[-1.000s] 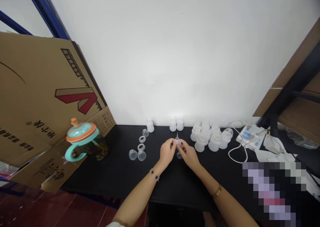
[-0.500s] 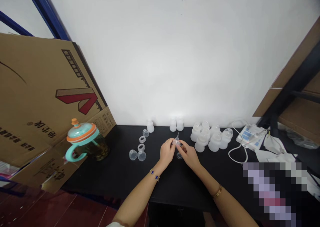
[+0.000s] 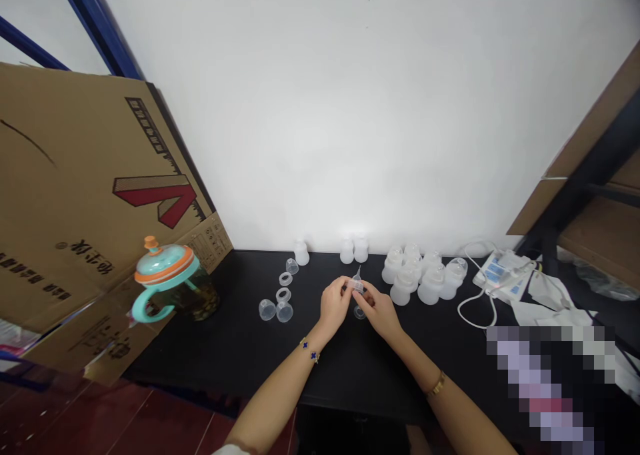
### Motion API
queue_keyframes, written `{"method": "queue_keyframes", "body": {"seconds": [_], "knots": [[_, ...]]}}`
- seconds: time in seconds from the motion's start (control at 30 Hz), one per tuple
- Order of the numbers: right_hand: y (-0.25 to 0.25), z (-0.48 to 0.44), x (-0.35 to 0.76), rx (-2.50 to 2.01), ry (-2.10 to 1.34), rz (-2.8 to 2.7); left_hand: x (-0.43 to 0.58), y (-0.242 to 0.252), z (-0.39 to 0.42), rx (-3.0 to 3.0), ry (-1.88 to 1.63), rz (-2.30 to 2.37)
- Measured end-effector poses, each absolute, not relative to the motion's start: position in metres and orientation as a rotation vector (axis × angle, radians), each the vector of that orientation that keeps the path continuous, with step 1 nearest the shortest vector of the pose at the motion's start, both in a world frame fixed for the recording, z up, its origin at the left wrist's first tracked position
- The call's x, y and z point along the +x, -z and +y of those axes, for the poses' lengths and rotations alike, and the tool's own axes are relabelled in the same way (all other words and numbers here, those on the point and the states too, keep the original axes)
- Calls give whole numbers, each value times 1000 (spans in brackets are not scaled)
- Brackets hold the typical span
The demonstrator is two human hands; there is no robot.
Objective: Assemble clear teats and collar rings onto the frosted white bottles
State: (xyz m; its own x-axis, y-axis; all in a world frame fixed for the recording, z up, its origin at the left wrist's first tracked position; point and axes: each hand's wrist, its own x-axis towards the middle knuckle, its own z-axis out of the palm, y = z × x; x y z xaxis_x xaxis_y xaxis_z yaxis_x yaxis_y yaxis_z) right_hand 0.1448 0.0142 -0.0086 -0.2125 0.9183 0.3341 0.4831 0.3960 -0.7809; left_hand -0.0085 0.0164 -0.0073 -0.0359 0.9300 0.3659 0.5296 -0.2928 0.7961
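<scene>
Both hands pinch a clear baby bottle nipple in a collar ring (image 3: 356,284) above the black table, its thin tip pointing up. My left hand (image 3: 335,303) grips the ring from the left with closed fingers. From the right, my right hand (image 3: 379,309) closes on the same ring. Just below the fingers lies a small clear round part (image 3: 359,312), partly hidden by my right hand. To the left are two white collar rings (image 3: 283,295) and several clear dome caps (image 3: 285,311).
Several capped milky bottles (image 3: 403,287) cluster right of my hands. Two uncapped bottles (image 3: 361,249) and another bottle (image 3: 301,252) stand by the wall. A large teal-lidded jug (image 3: 170,278) is at the left, before a cardboard box (image 3: 90,195). White cables (image 3: 475,301) lie right.
The ring and nipple have tilted slightly between my fingers. My hands stay in nearly the same place, and the things on the table have not moved.
</scene>
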Motion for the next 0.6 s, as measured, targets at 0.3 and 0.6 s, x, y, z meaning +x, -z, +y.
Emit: {"method": "queue_keyframes", "body": {"seconds": [0.3,0.6], "knots": [[4,11,147,-1187,-731,-1843,-7,6,17,1799,-1326,1507],[8,13,145,-1182,-718,-1765,-6,8,17,1806,-1337,1468]]}}
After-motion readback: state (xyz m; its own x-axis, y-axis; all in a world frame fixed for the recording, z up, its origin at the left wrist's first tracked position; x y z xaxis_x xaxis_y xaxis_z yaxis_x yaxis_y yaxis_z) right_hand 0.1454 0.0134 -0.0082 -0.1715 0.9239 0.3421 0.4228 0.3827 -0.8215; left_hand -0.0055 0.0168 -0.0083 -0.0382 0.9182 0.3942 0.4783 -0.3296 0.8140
